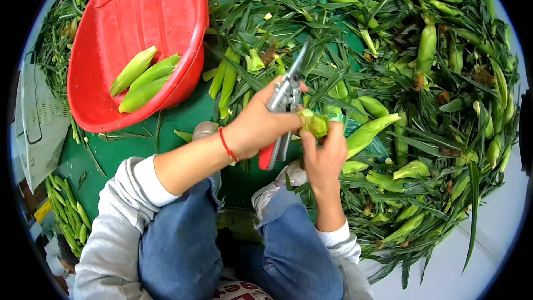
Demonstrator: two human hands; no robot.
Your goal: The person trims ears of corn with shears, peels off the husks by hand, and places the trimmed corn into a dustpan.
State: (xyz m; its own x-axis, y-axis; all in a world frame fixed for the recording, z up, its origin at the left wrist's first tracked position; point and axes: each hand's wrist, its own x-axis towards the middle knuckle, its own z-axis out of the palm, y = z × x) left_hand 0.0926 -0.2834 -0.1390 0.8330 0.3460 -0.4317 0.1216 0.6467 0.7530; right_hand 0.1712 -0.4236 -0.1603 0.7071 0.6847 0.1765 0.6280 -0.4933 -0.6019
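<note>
My left hand (265, 119), with a red cord on its wrist, is closed around grey pruning shears (286, 97) with a red handle. Their blade points up and away from me. Its thumb reaches to the pale green end of a corn ear (315, 124). Fingers of my right hand (325, 153) are closed on that ear from below; most of its length is hidden. Just beyond the right hand lies another husked corn ear (371, 135) on the leaf pile.
A red scoop-shaped basin (191, 72) at upper left holds three corn ears (145, 95). Leaves and ears form a large heap (427, 94) from the far side round to my right. A whitish crate (39, 116) stands far left, near a pile of green ears (68, 211).
</note>
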